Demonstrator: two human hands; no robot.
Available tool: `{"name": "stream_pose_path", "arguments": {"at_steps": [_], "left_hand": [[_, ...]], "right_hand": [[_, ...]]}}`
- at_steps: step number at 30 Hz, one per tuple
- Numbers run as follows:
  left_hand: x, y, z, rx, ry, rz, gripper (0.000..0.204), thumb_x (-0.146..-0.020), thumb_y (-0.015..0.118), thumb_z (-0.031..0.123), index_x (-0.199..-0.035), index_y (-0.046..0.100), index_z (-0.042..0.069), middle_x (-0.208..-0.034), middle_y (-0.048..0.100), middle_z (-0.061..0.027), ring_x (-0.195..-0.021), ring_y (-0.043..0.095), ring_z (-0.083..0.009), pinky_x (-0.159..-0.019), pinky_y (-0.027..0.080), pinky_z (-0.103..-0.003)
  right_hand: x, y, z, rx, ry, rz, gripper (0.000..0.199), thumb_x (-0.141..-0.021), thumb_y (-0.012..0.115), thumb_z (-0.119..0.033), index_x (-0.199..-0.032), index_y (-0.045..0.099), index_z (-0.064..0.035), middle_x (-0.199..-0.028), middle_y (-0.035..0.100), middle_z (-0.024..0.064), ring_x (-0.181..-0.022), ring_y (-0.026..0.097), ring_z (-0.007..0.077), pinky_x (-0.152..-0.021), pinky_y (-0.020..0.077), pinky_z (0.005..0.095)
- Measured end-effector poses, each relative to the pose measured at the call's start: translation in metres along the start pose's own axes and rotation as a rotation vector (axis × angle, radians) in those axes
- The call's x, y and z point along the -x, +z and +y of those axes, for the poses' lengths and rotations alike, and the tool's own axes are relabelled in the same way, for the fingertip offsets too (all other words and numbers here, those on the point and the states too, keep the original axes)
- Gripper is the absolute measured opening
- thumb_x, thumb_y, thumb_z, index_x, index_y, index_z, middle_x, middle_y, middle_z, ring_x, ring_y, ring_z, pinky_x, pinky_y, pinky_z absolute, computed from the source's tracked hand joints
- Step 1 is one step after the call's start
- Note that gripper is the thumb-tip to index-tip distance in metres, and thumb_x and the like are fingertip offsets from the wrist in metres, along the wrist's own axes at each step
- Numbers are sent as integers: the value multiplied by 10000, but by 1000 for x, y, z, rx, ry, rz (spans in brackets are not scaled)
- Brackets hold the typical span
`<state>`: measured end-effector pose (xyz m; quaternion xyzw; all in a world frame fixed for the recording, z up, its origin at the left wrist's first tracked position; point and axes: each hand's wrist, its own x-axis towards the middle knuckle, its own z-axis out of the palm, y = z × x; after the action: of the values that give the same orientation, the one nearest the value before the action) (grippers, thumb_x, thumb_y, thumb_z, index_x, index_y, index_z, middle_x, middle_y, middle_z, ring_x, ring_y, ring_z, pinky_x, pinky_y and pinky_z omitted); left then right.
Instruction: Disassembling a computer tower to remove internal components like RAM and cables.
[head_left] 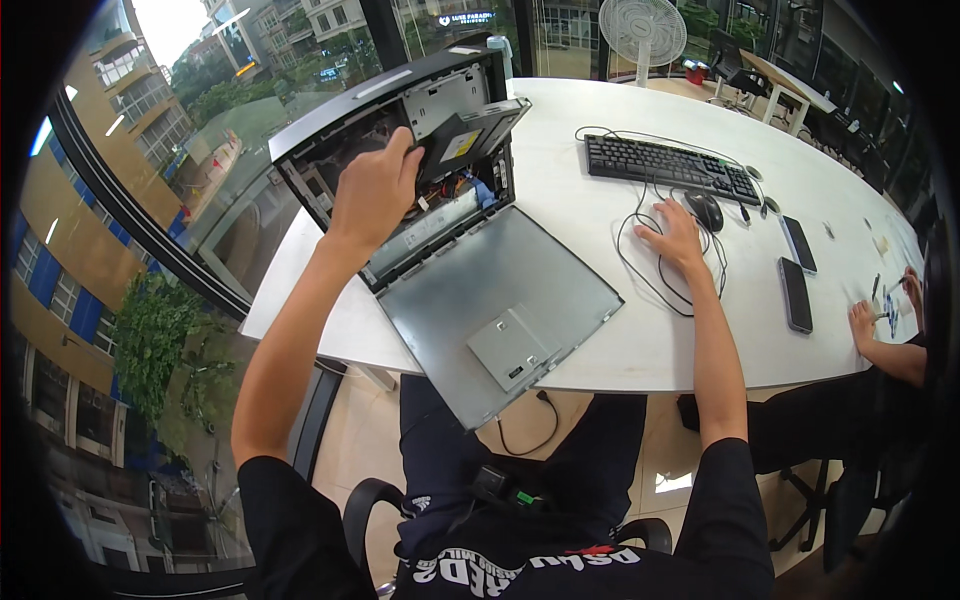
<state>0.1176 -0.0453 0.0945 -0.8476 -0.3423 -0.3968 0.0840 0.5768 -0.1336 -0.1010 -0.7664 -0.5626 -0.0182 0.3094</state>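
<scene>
An opened black desktop computer case (360,92) lies at the left of the white table, its metal side panel (440,320) swung down toward me and jutting past the table edge. Inside, a flat drive unit (484,130) with a yellow label is tilted up. My left hand (376,190) is closed at the near left end of that drive unit; the fingertips are partly hidden. Below it show coloured wires (452,187) and a blue part. My right hand (674,236) rests on the table with fingers apart, among loose black cables (640,268), close to a black mouse (704,211).
Behind the mouse lies a black keyboard (670,166). Two dark phones, one nearer (796,294) and one farther (799,245), lie to the right. Another person's hand (862,326) is at the right table edge. A white fan (643,32) stands beyond; windows line the left.
</scene>
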Motion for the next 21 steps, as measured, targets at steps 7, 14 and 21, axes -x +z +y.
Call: {"name": "stream_pose_path", "arguments": {"at_steps": [7,14,21], "left_hand": [[58,-18,27,-177,379,3,190,-905,739,97,-842,563,70,-680,607,-79,-525,618,-281,-480,469,-379],[108,11,30,-167,480,-92,224,-863,748,97,-788,538,82,-645,537,-38,-534,584,-208,-496,443,-335],[144,49,15,-211,379,-152,142,-894,710,146,-875,576,101,-663,537,7,-590,602,-155,-543,478,-310]], "right_hand": [[-2,-3,-1,48,24,-18,767,-782,782,-525,-1344,639,-24,-1552,478,199,-1461,407,353,-1230,238,526],[-2,-2,-1,49,26,-27,777,-777,781,-535,-1343,639,-22,-1546,485,188,-1456,412,349,-1230,236,514],[0,-3,-4,27,19,-16,774,-766,790,-528,-1330,644,-19,-1533,497,203,-1445,423,352,-1218,260,484]]}}
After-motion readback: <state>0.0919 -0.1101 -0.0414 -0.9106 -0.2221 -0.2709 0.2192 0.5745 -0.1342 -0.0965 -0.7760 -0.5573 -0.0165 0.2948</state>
